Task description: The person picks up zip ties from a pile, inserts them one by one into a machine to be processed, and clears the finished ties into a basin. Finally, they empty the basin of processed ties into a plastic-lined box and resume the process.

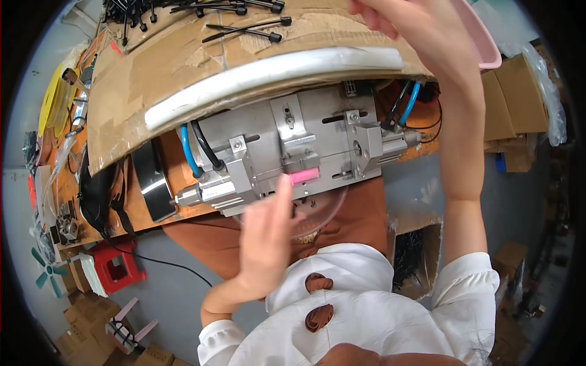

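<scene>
My left hand (265,241) is smeared by motion in front of a metal fixture (256,122), its fingers pointing up toward a small pink block (304,176) on the fixture's near side. A tiny dark bit shows beside its thumb; I cannot tell whether the hand holds it. My right hand (421,27) reaches over the cardboard at the far right, fingers bent and partly cut off by the top edge, so its grip cannot be made out. Several black cable ties (250,30) with thick heads lie on the cardboard cover (122,104), left of the right hand.
A white padded strip (274,76) edges the cardboard above the fixture. Blue tubes (189,152) and black ones enter both its sides. A clear bowl (326,210) with small dark bits sits below. A phone (152,183) lies left, a pink bin (482,36) far right, a red stool (116,268) on the floor.
</scene>
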`<action>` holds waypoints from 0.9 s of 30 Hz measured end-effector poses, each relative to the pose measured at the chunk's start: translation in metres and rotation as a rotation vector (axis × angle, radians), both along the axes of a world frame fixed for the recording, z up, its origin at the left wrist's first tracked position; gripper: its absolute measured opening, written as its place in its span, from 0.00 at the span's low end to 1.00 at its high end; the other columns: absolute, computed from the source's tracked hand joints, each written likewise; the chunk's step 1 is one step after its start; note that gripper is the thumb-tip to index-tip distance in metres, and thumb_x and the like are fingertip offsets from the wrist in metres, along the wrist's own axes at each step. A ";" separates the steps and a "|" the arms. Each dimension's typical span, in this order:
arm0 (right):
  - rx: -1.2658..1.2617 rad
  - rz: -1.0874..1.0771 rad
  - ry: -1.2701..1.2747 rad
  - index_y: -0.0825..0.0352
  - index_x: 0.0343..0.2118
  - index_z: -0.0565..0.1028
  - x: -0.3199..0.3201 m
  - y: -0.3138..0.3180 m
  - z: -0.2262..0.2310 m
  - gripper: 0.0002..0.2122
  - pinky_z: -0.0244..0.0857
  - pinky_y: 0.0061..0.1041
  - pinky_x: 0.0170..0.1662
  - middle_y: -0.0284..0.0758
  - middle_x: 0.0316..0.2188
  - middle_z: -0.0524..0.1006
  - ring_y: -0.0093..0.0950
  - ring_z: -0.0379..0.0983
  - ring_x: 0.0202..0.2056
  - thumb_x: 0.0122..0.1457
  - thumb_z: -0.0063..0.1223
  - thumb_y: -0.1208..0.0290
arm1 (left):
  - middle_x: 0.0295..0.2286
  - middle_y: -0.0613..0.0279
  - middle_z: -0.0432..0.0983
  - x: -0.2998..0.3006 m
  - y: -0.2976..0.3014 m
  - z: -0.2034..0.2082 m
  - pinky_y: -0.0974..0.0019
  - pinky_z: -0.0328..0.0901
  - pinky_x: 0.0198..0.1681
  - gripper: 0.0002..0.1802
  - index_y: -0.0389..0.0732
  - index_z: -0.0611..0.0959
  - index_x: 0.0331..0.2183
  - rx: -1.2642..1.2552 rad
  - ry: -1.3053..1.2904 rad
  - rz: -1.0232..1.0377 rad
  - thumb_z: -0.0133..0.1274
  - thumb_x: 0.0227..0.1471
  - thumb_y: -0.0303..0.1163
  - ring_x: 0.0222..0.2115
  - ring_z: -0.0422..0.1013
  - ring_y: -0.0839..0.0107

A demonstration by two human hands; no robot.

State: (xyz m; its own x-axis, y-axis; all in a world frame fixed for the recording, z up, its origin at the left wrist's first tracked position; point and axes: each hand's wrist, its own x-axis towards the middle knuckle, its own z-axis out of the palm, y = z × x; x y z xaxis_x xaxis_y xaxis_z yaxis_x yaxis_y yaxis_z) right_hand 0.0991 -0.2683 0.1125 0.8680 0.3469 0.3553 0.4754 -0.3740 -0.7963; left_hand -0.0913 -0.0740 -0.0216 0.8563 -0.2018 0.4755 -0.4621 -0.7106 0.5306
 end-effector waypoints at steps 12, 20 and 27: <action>0.326 -0.288 -0.136 0.73 0.35 0.73 -0.083 -0.018 -0.035 0.05 0.57 0.09 0.22 0.42 0.32 0.78 0.17 0.70 0.27 0.55 0.51 0.81 | 0.32 0.56 0.67 -0.008 -0.047 -0.038 0.61 0.62 0.37 0.38 0.29 0.63 0.57 0.259 0.188 0.126 0.56 0.42 0.18 0.33 0.64 0.60; -0.186 -0.071 -0.305 0.77 0.52 0.68 -0.142 -0.020 -0.102 0.26 0.71 0.21 0.33 0.41 0.28 0.78 0.25 0.77 0.31 0.46 0.60 0.87 | 0.33 0.56 0.67 -0.011 -0.045 -0.028 0.66 0.65 0.36 0.36 0.27 0.65 0.55 0.321 0.168 0.130 0.52 0.40 0.17 0.32 0.65 0.63; -0.249 0.032 -0.240 0.74 0.56 0.64 -0.171 0.017 -0.179 0.31 0.62 0.24 0.20 0.32 0.19 0.72 0.23 0.68 0.17 0.47 0.60 0.76 | 0.36 0.55 0.70 -0.027 -0.022 -0.009 0.63 0.63 0.36 0.39 0.32 0.69 0.54 0.153 0.156 0.232 0.61 0.37 0.17 0.34 0.65 0.61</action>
State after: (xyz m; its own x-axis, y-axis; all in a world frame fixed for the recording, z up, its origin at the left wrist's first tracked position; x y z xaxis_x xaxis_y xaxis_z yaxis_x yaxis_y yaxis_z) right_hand -0.0720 -0.2514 -0.0666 0.7570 0.4748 0.4490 0.6530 -0.5247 -0.5461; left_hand -0.1180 -0.0959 -0.0303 0.9482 -0.0513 0.3135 -0.1992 -0.8648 0.4609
